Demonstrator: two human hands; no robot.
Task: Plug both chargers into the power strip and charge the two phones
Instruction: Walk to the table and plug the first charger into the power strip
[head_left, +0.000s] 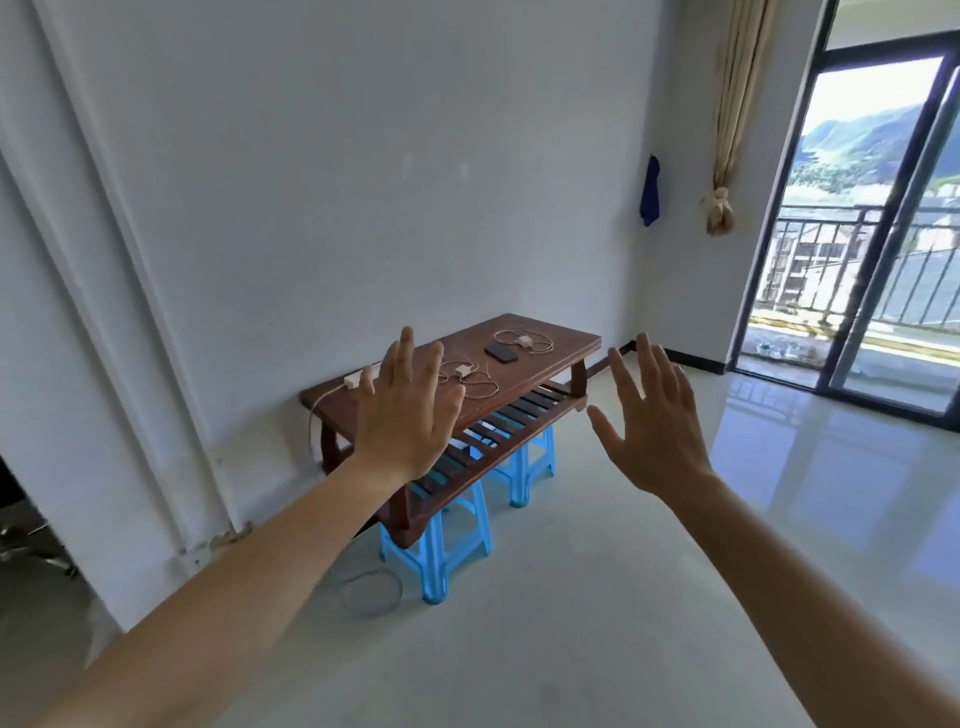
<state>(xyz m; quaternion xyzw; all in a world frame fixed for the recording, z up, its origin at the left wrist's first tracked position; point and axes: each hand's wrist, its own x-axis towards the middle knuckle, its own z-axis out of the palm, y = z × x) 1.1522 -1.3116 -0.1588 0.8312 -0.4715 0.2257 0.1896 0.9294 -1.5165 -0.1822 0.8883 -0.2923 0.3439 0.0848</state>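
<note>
A low brown wooden table (566, 340) stands against the white wall some way ahead. On it lie a white power strip (352, 381) at the left end, a white charger (461, 371) with coiled cable in the middle, a second white charger (524, 341) with cable further right, and a dark phone (502, 353) beside it. A second phone is not visible. My left hand (402, 413) is raised with fingers spread, covering part of the tabletop. My right hand (654, 415) is raised and spread to the right of the table. Both hold nothing.
Two blue plastic stools (441, 540) stand under the table's slatted lower shelf. A white cable runs from the power strip down the wall to a coil on the floor (371, 592). Glossy tiled floor spreads right toward a glass balcony door (878, 234).
</note>
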